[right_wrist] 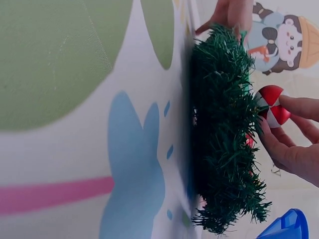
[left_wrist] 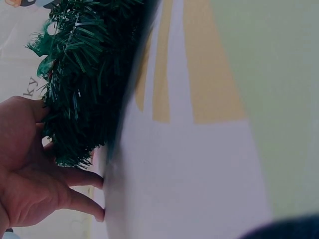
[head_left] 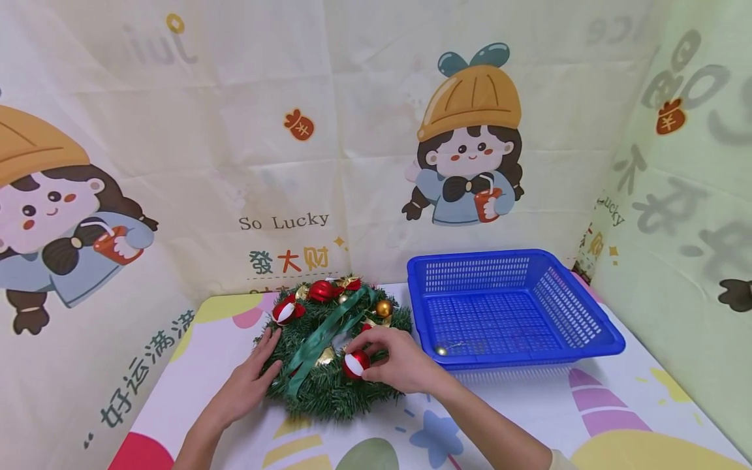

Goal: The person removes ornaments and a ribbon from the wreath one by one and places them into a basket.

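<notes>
Patterned tabletop (head_left: 220, 343), wreath (head_left: 331, 388) between the hands (head_left: 402, 362)

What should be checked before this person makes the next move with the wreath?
1. Red-and-white bauble held securely: ok, the right hand pinches it.
2. Christmas wreath lying flat on the table: ok.
3. Left hand placed to steady it: ok, at the wreath's left edge.
4. Bauble fastened to the wreath: cannot tell, fingers and branches hide any fixing.
5. Blue plastic basket empty: not ok, a small gold bauble lies inside.
</notes>
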`<state>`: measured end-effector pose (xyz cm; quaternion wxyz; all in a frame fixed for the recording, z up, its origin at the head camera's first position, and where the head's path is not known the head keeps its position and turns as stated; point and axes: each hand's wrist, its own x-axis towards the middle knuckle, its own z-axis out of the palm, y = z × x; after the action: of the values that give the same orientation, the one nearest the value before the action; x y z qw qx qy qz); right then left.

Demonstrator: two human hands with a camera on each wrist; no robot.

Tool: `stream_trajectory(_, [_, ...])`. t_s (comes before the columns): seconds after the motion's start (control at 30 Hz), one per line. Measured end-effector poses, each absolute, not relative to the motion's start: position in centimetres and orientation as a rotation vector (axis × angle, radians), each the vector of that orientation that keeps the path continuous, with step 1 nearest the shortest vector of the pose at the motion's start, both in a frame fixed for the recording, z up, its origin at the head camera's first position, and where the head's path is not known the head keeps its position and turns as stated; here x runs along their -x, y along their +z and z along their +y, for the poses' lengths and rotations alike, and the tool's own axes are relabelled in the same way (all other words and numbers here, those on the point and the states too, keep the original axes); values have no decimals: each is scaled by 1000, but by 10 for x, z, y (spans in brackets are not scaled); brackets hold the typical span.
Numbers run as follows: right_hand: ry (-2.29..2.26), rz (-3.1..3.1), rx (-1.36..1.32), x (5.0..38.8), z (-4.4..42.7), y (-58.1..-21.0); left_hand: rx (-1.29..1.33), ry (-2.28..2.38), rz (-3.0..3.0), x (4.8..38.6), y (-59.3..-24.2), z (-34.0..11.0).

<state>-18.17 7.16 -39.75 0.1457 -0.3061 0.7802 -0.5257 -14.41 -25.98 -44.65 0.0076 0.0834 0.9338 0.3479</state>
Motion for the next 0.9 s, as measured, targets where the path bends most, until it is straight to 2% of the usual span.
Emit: stream_trajectory(0.9, [-1577, 2268, 883, 181, 86, -392, -269, 1101, 2911, 143, -447, -260])
